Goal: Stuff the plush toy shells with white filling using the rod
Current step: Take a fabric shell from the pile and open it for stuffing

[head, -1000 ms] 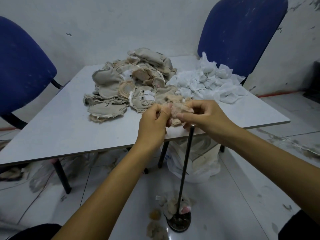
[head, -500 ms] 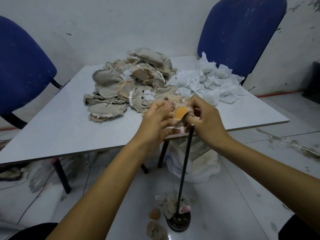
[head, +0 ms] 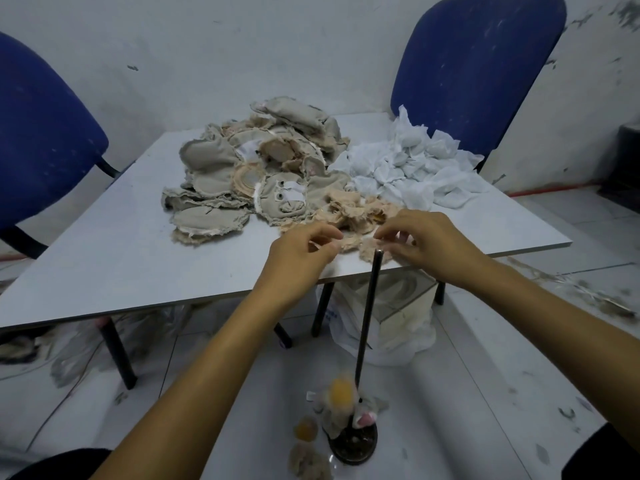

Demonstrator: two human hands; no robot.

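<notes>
Left edge: blue chair (head: 41, 133) beside the white table (head: 114, 258). On the table, left of centre, a heap of grey-beige plush toy shells (head: 242, 174), flat and unstuffed, raw seams outward. Toward the near edge of the heap, a looser pile of peach-coloured shell pieces (head: 353, 213).

Left hand (head: 301, 251) is over the near table edge, fingers curled, thumb and forefinger pinching the left end of a thin peach shell piece (head: 349, 241) that lies on the table. Right hand (head: 429, 244) pinches the right end of the same piece, fingers narrow and curled over it. The piece spans between the two hands.

Rod (head: 367, 323): dark, standing nearly upright from a round base (head: 353, 445) on the floor, its top just in front of the table edge, between the hands and close to the right fingers; contact cannot be told.

At the foot of the rod, a blurred plush piece with an orange patch (head: 337, 403); small fluffy pieces (head: 306, 448) lie on the floor just left of the base.

Right of the shells: white filling (head: 415, 168), crumpled, piled on the far right part of the table. Second blue chair (head: 478, 71) behind it. Under the table, a white bag (head: 388, 327).
</notes>
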